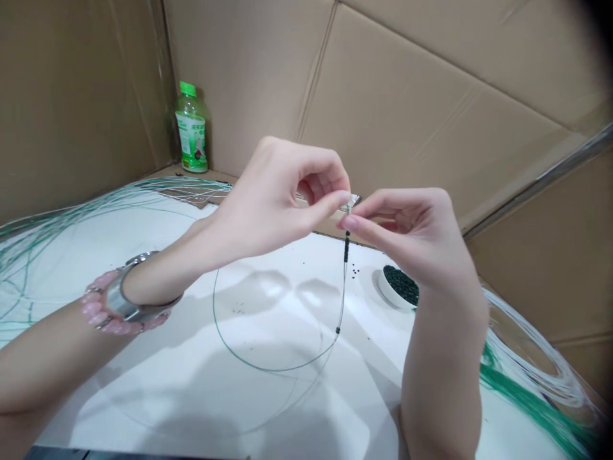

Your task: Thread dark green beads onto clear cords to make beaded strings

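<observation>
Above the white tabletop (pixel 182 377), my left hand (pixel 292 191) and my right hand (pixel 412 230) meet, each closed in a pinch. Between their fingertips runs the upper end of a thin cord (pixel 342 294). Small dark beads (pixel 347 246) sit on it in a short column just below my right fingers. Farther down, one or two more dark beads (pixel 338 330) hang on the same cord. From there a green strand (pixel 268 369) curves in a wide loop toward my left hand. My fingers partly hide the cord's end.
A white bowl (pixel 390 294) of dark green beads stands by my right forearm, with several loose beads around it. Green and white strands (pixel 96 207) lie at the left; a white coil (pixel 536 358) and green bundle (pixel 531 402) at the right. A green-capped bottle (pixel 192 131) stands against cardboard walls (pixel 445 96).
</observation>
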{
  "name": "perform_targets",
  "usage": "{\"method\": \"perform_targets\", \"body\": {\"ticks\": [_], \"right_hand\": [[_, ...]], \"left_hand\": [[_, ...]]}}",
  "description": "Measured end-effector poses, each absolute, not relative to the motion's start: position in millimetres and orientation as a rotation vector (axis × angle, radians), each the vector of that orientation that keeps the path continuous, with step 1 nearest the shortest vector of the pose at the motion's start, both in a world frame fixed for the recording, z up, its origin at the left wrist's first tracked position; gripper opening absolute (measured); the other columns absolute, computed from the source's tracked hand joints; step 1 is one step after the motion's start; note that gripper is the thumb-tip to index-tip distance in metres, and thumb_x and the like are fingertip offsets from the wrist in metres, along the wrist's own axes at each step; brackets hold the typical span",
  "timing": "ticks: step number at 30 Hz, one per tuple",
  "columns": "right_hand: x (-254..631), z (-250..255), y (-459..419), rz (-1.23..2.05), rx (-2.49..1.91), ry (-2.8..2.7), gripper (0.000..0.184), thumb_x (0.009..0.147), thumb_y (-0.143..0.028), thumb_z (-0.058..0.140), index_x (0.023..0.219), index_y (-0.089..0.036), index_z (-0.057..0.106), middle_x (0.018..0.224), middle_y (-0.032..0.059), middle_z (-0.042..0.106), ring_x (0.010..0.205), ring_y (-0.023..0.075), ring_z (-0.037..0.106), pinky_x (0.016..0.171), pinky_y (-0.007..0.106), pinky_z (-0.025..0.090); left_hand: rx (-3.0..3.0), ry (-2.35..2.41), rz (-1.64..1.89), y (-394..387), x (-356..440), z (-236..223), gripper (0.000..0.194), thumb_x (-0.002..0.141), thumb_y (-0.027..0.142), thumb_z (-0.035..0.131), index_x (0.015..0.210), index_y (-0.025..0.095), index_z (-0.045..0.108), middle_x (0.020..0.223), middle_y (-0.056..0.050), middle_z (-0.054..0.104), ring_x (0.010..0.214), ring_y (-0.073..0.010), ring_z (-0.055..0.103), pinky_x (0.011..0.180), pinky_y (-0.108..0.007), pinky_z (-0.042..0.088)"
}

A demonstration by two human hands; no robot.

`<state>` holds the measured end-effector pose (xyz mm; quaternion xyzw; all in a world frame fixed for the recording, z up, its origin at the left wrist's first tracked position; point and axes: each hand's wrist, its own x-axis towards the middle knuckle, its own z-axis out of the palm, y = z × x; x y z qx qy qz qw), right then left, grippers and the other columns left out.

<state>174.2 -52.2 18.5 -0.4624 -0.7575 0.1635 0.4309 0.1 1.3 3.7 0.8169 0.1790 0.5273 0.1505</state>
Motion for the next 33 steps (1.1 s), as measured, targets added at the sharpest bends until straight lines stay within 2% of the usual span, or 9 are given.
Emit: {"method": "perform_targets", "body": {"ticks": [2,7,11,15,19,24,33], "right_hand": [[175.2,19.3,-53.7,0.455,-1.202,-1.929,0.015,0.069,-0.033,0.074,0.064,-0.020,0.068,0.059,-0.0006,0.063,0.053,0.0126,0.059,0.039,0.021,0.044],[175.5,18.9,-51.5,0.483,-1.115,-1.835,0.013,0.070,-0.034,0.073,0.075,-0.022,0.069,0.072,0.0002,0.068,0.064,0.0146,0.065,0.047,0.022,0.051],[174.3,18.9,-49.4,0.413,-1.102,-1.835,0.016,0.070,-0.037,0.073,0.066,-0.022,0.068,0.062,-0.0002,0.066,0.060,0.0154,0.065,0.049,0.025,0.053],[175.1,20.9,-50.8,0.447,-1.108,-1.832,0.016,0.072,-0.036,0.072,0.066,-0.021,0.069,0.065,0.0012,0.068,0.061,0.0147,0.065,0.051,0.024,0.053],[175.2,23.3,-52.8,0.494,-1.085,-1.849,0.015,0.072,-0.033,0.072,0.066,-0.020,0.069,0.068,0.0008,0.069,0.064,0.0142,0.065,0.052,0.022,0.052],[175.8,24.5,-55.5,0.470,-1.096,-1.845,0.014,0.072,-0.032,0.072,0.064,-0.021,0.069,0.064,0.0006,0.068,0.060,0.0137,0.064,0.050,0.022,0.050],[176.8,24.0,-54.7,0.476,-1.109,-1.855,0.014,0.070,-0.031,0.074,0.062,-0.020,0.069,0.060,-0.0001,0.066,0.054,0.0118,0.058,0.046,0.022,0.044]], "left_hand": [[2.325,0.529,1.557,1.9,-0.6,3.1,0.016,0.078,0.028,0.061,0.067,0.016,0.063,0.062,0.000,0.063,0.056,-0.0123,0.060,0.055,-0.024,0.051],[2.317,0.470,1.455,3.0,0.7,0.0,0.016,0.080,0.027,0.060,0.069,0.016,0.064,0.065,-0.001,0.065,0.058,-0.0132,0.061,0.056,-0.025,0.051],[2.268,0.430,1.443,2.8,2.5,-0.8,0.016,0.082,0.026,0.057,0.072,0.017,0.066,0.066,-0.002,0.067,0.060,-0.0128,0.062,0.057,-0.024,0.050],[2.251,0.423,1.414,0.5,2.4,0.9,0.016,0.081,0.023,0.058,0.072,0.015,0.067,0.066,-0.002,0.068,0.061,-0.0124,0.062,0.055,-0.021,0.048],[2.232,0.417,1.420,-2.3,1.7,2.7,0.013,0.079,0.020,0.061,0.070,0.014,0.069,0.066,-0.004,0.069,0.061,-0.0122,0.062,0.054,-0.020,0.047],[2.110,0.376,1.423,-2.5,1.9,4.5,0.015,0.080,0.023,0.060,0.076,0.013,0.070,0.072,-0.004,0.070,0.065,-0.0131,0.064,0.058,-0.023,0.051],[2.152,0.492,1.386,-3.7,0.6,4.9,0.015,0.075,0.028,0.062,0.070,0.015,0.066,0.067,-0.001,0.065,0.062,-0.0119,0.060,0.058,-0.022,0.049]]}}
